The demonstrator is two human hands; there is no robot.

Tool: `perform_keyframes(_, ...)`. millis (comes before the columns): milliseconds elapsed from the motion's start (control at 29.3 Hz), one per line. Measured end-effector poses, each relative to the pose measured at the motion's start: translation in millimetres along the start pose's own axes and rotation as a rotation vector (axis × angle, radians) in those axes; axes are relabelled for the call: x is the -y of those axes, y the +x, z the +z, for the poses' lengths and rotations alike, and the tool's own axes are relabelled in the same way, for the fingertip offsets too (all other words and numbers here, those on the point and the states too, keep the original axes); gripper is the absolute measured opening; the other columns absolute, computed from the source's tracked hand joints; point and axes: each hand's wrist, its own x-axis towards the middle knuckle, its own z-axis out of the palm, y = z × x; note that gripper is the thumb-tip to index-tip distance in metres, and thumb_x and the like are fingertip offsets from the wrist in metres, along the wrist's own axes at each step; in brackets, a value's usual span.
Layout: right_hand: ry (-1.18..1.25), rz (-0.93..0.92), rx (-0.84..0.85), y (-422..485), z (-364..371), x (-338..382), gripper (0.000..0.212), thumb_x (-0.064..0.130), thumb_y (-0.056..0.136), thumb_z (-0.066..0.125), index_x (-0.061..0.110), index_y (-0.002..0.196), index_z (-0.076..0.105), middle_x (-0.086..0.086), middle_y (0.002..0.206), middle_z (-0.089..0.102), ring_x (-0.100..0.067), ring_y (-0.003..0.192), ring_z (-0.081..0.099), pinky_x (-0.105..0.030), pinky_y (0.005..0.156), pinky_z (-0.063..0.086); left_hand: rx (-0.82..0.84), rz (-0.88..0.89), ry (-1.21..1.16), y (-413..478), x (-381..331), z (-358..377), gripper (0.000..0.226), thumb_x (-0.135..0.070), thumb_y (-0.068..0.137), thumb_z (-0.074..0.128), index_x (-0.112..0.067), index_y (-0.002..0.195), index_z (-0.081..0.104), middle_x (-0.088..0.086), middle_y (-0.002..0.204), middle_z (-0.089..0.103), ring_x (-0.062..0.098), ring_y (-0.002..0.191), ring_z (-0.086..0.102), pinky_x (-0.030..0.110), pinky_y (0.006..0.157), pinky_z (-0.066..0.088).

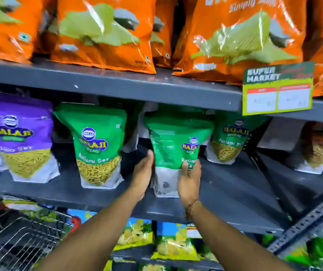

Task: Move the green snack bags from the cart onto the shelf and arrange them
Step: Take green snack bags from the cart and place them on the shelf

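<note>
A green snack bag (pixel 173 145) with a white base stands upright at the middle of the grey shelf (pixel 234 188), turned partly sideways. My left hand (pixel 143 173) presses flat against its left side. My right hand (pixel 189 179) grips its lower right front, thumb over the bag. Another green snack bag (pixel 98 145) stands to the left, and a third green bag (pixel 229 139) further back on the right. The wire cart (pixel 16 235) shows at the bottom left.
A purple snack bag (pixel 19 137) stands at the shelf's left end. Orange chip bags (pixel 105 32) fill the shelf above, with a price tag (pixel 277 89) hanging on its edge. Yellow-green bags (pixel 176 245) sit on the shelf below. A slotted metal upright (pixel 309 218) runs at the right.
</note>
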Motion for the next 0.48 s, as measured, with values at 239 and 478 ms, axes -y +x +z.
perform_keyframes(239, 0.178, 0.676, -0.430, 3, 44, 13, 0.074, 0.053, 0.078, 0.059, 0.004, 0.130, 0.040, -0.025, 0.132, 0.045, -0.037, 0.129, 0.037, -0.041, 0.109, 0.026, 0.236, -0.207, -0.256, 42, -6, 17, 0.072, -0.075, 0.078, 0.026, -0.020, 0.094, 0.070, 0.007, 0.117, 0.068, 0.019, 0.097, 0.066, 0.037, 0.100, 0.045)
perform_keyframes(478, 0.614, 0.555, -0.252, 65, 28, -70, 0.112, 0.092, 0.049, 0.042, 0.017, 0.131, 0.049, -0.008, 0.142, 0.050, -0.026, 0.128, 0.049, -0.045, 0.111, 0.037, 0.078, -0.049, -0.173, 65, 13, -5, 0.076, -0.056, 0.091, 0.010, -0.009, 0.047, 0.050, -0.001, 0.029, 0.050, 0.011, 0.031, 0.045, 0.029, 0.050, 0.032)
